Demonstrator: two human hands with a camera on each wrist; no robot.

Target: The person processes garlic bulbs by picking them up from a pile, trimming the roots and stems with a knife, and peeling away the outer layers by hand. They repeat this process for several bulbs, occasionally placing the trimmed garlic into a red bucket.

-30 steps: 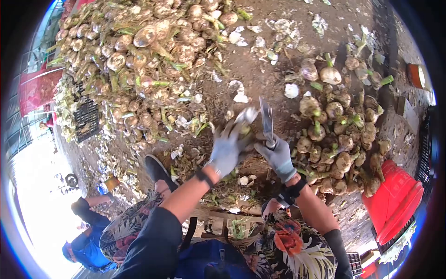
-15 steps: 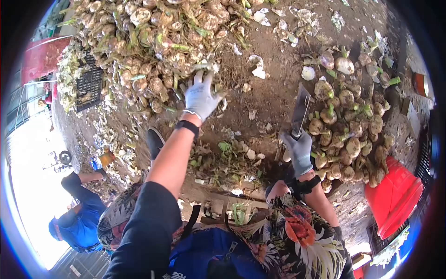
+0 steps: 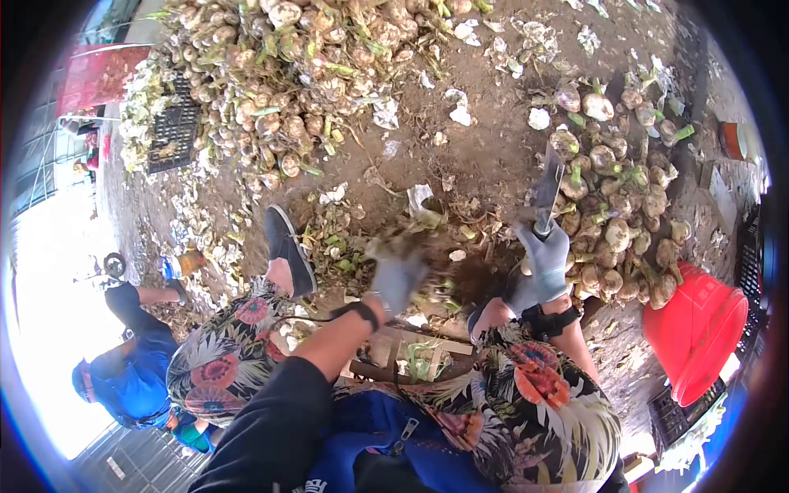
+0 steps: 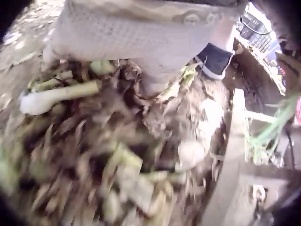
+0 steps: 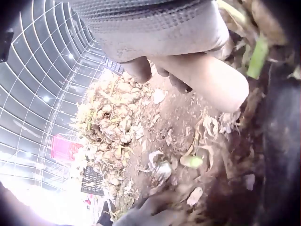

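Note:
My gloved right hand (image 3: 546, 259) grips a broad-bladed knife (image 3: 548, 182) upright beside the smaller heap of garlic bulbs (image 3: 612, 238). In the right wrist view, the rounded pale end of the knife's handle (image 5: 214, 82) sticks out below the glove. My gloved left hand (image 3: 400, 281) is blurred, low over a pile of leaf and stem trimmings (image 3: 341, 255) between my feet. The left wrist view shows its glove (image 4: 127, 37) with fingers down among the dry scraps; I cannot tell whether they hold anything. A cut stem (image 4: 66, 94) lies close by.
A large heap of uncut garlic (image 3: 288, 74) spreads at the far left, beside a black crate (image 3: 174, 127). On the right stands a red bucket (image 3: 694, 333). Papery skins (image 3: 460, 107) litter the soil. Another person in blue (image 3: 136, 374) is at the lower left.
My left hand moved from near the knife to the edge of the large heap, then back to the trimmings in front of me. My right hand shifted right, still gripping the knife.

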